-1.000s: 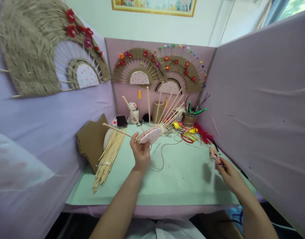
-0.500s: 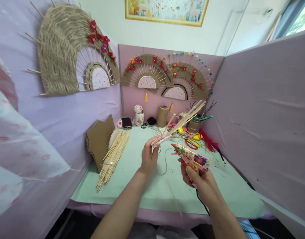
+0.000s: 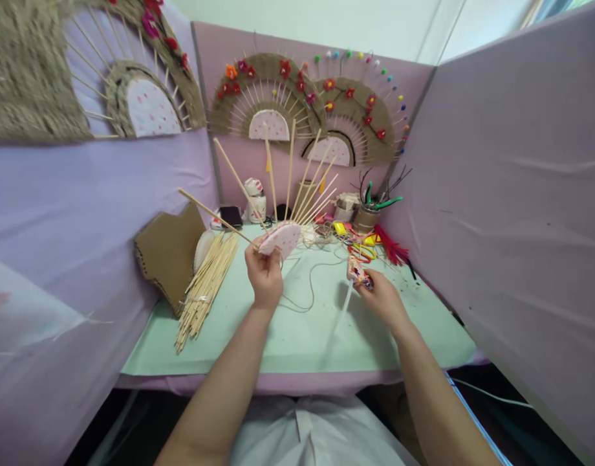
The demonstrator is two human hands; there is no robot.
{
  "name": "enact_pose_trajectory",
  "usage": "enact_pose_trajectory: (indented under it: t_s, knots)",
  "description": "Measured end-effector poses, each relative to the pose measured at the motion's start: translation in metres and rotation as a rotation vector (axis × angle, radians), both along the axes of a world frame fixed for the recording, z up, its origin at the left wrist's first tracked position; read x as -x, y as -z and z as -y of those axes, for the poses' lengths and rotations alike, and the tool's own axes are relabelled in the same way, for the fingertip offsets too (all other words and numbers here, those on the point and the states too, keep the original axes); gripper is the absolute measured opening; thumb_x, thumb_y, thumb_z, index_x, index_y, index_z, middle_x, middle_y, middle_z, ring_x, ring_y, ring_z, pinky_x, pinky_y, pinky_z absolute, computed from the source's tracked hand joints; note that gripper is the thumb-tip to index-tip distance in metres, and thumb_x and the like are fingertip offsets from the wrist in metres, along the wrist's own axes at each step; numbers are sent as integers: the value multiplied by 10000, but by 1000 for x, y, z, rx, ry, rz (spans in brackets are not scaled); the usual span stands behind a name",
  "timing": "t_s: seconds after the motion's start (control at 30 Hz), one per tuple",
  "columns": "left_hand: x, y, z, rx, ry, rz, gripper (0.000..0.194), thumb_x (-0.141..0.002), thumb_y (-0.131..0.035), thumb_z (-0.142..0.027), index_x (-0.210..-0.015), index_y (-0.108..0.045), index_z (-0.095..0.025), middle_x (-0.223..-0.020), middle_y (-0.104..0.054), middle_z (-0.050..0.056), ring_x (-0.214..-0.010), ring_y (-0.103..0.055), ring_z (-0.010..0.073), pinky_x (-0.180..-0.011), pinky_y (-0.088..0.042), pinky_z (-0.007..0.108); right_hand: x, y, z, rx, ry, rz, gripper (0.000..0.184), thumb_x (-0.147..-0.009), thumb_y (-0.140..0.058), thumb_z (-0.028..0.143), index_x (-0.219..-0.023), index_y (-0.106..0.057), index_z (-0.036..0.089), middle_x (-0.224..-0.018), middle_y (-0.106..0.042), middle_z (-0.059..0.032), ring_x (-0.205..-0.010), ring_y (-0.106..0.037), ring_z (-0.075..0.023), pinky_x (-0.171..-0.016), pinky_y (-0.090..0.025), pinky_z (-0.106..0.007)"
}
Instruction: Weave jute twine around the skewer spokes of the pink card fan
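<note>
My left hand (image 3: 266,277) pinches the lower left edge of a half-round fan base (image 3: 284,238) covered in white cloth with pink dots. Several wooden sticks (image 3: 291,171) fan out from its curved edge, the leftmost slanting low over the table. In my right hand (image 3: 382,294) is a hot glue gun (image 3: 358,272) with a flowery wrap, its fingers closed round it. From the gun's back a pale glue stick hangs toward the table, and its nozzle is hidden from view. Between both hands a thin cord (image 3: 311,291) curls on the green tabletop.
On the left lie a tied bundle of sticks (image 3: 205,291) and a piece of cardboard (image 3: 169,252). Scissors (image 3: 363,252), red pipe cleaners (image 3: 392,246) and a pot of tools (image 3: 368,217) stand at the back right. Finished fans (image 3: 266,84) hang on the partition.
The fan base has turned from edge-on to show its dotted face. The glue gun first came in from the right to near the fan base, then turned away with its glue stick facing me.
</note>
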State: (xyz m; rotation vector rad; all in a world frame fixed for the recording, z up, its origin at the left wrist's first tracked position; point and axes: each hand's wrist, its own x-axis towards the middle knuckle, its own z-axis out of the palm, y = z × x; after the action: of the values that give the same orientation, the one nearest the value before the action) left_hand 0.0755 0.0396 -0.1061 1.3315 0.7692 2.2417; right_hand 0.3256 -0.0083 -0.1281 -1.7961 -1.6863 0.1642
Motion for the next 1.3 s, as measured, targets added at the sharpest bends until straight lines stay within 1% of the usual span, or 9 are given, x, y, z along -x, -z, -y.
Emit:
enact_pose_trajectory:
  t_s: [0.13, 0.27, 0.33, 0.47, 0.6, 0.67, 0.93, 1.13, 1.3]
  knots:
    - [-2, 2, -2, -28, 20, -6, 369, -845, -623, -407, -1119, -458, -223, -1071, -607, 73, -999, -634, 176, -898, -505, 339, -18, 22, 0, 127, 73, 199, 374, -840, -471, 313, -1135, -603, 126, -1050, -647, -159, -941, -580, -263, -757, -415, -328]
    - [-4, 6, -8, -65, 35, -28, 428, -838, -615, -459, -1169, -430, -261, -1136, -573, 59, -1083, -603, 187, -992, -456, 387, -25, 33, 3, 168, 35, 320, 370, -842, -510, 342, -1092, -649, 107, -930, -631, -168, -954, -551, -298, -831, -403, -378]
    - [-3, 9, -12, -53, 43, -49, 460, -837, -600, -490, -1200, -419, -273, -1171, -552, 59, -1148, -569, 197, -1039, -418, 407, -27, 35, 7, 203, 20, 329, 444, -820, -562, 396, -1161, -632, 119, -992, -609, -172, -1013, -528, -317, -875, -397, -411]
    - [-3, 12, -16, -28, 59, -92, 523, -834, -575, -533, -1257, -392, -285, -1218, -530, 66, -1254, -493, 219, -1087, -366, 437, -14, 22, 30, 117, 23, 289, 702, -761, -648, 485, -1365, -472, 175, -1280, -476, -176, -1168, -449, -353, -943, -381, -473]
    - [-4, 12, -14, -39, 60, -103, 543, -840, -551, -552, -1278, -369, -286, -1218, -526, 72, -1264, -489, 226, -1084, -366, 453, 10, 1, 53, -77, -242, 269, 581, -842, -576, 445, -1355, -469, 195, -1305, -474, -151, -1232, -425, -302, -1031, -339, -453]
    - [-5, 11, -12, -38, 67, -105, 540, -841, -549, -553, -1277, -371, -288, -1211, -531, 73, -1255, -499, 224, -1078, -375, 450, 12, 0, 53, -93, -293, 296, 526, -860, -555, 418, -1330, -494, 190, -1291, -491, -150, -1219, -441, -294, -1036, -340, -445]
    - [-5, 4, -2, -38, 71, -77, 416, -848, -588, -480, -1175, -433, -275, -1134, -580, 67, -1065, -610, 184, -958, -485, 362, -27, 30, 16, 266, 27, 432, 585, -829, -577, 416, -1332, -501, 129, -1150, -556, -195, -1059, -531, -345, -908, -403, -449]
    - [-4, 4, 1, 0, 61, -60, 396, -856, -585, -462, -1159, -435, -256, -1094, -597, 77, -996, -631, 173, -878, -519, 326, -24, 37, 9, 313, -11, 259, 476, -878, -487, 399, -1249, -560, 110, -1013, -585, -169, -954, -575, -292, -855, -428, -390]
    - [-4, 7, 3, 28, 83, -62, 399, -873, -574, -432, -1188, -420, -241, -1111, -607, 88, -955, -645, 150, -824, -531, 277, -1, 8, 30, 148, -173, -256, 433, -852, -504, 489, -1149, -591, 185, -1025, -612, -104, -907, -564, -240, -794, -453, -351]
